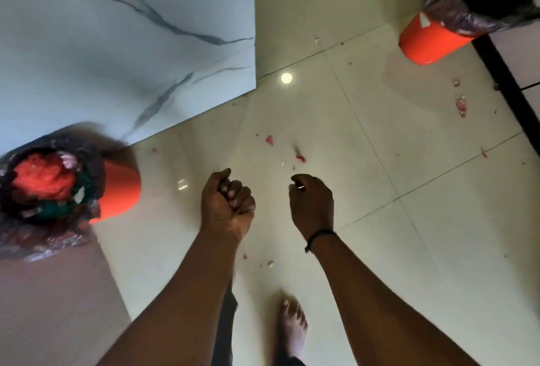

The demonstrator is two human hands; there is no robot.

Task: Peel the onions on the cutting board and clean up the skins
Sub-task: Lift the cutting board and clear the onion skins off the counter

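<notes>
This looks like a home kitchen, seen looking down at the floor. A white marble-patterned worktop (117, 29) with grey veins ends in a corner above glossy cream floor tiles (380, 234). Two orange plastic bins lined with dark bags (119, 190) (426, 41) stand on the tiles, and pink onion-skin scraps (269, 140) lie scattered between them.

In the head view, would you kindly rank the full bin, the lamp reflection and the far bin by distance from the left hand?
1. Full bin, left of the left hand.
2. Lamp reflection, on the floor ahead.
3. Far bin, top right corner.
</notes>
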